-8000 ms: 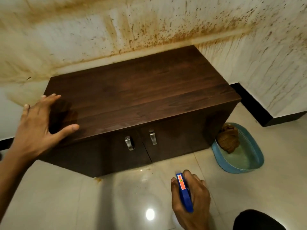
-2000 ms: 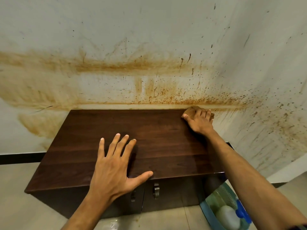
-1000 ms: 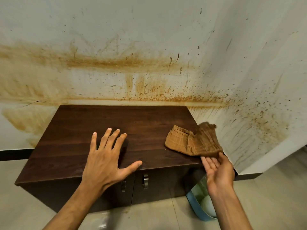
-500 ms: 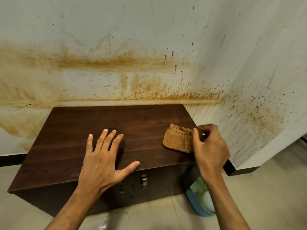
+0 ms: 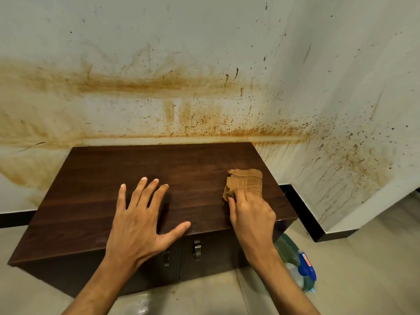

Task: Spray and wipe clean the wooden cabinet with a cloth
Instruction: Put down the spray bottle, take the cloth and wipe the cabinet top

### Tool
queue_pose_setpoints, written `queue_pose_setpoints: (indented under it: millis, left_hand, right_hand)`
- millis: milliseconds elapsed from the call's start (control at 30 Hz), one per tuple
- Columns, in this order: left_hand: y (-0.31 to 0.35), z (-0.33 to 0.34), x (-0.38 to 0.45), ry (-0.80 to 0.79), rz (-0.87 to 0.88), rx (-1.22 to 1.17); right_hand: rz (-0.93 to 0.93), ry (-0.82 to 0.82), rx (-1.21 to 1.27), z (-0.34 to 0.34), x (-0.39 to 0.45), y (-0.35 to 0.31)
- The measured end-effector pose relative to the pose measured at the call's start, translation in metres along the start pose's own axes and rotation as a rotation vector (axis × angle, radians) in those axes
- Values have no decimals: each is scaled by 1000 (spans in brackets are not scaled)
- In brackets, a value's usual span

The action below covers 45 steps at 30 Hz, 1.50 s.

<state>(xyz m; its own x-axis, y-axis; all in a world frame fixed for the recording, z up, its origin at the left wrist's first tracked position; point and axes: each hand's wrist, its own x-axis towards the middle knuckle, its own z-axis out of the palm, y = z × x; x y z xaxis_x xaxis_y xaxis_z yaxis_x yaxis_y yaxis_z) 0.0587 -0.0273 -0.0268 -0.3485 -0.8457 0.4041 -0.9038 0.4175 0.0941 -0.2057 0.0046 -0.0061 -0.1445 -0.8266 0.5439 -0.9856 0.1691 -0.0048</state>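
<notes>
A low dark wooden cabinet [image 5: 95,183] with two doors and metal handles stands against a stained wall. My left hand [image 5: 141,219] lies flat on its top near the front edge, fingers spread, holding nothing. A folded brown cloth [image 5: 246,181] rests on the right part of the top. My right hand [image 5: 250,214] presses on the cloth's near edge, fingers closed over it. The spray bottle [image 5: 305,268], with a blue head, sits in a basket on the floor to the right of the cabinet.
The white wall behind and to the right carries orange-brown splatter. A blue-green mesh basket [image 5: 287,248] stands on the tiled floor beside the cabinet's right end, partly hidden by my right forearm. A black skirting [image 5: 302,212] runs along the wall base.
My right hand pulled the cloth from the far right corner toward the front, refolded it, and now presses it on the right part of the top. My left hand stayed flat.
</notes>
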Motion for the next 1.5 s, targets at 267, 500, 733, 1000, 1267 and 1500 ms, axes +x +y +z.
queue_pose_setpoints:
  millis: [267,500,733,1000,1267,1500]
  left_hand:
    - [1,0,-1,1,4,-3]
    - [0,-1,0,-26,-2,-11]
    - [1,-3,0,-33,-1,-12]
    - [0,-6,-2,-33,-12,-19]
    - [1,-7,-1,-84,-13,-11]
    - [-24,-40,-16,-181,25,64]
  right_hand:
    - [188,-119,270,-21,34,21]
    - [168,-519,212,13,32,6]
    - [187,-583,186,72,144,45]
    - [52,-553,182,84,142,76]
    - [-63,-476,204,11,2,116]
    - [72,-511,183,44,73,97]
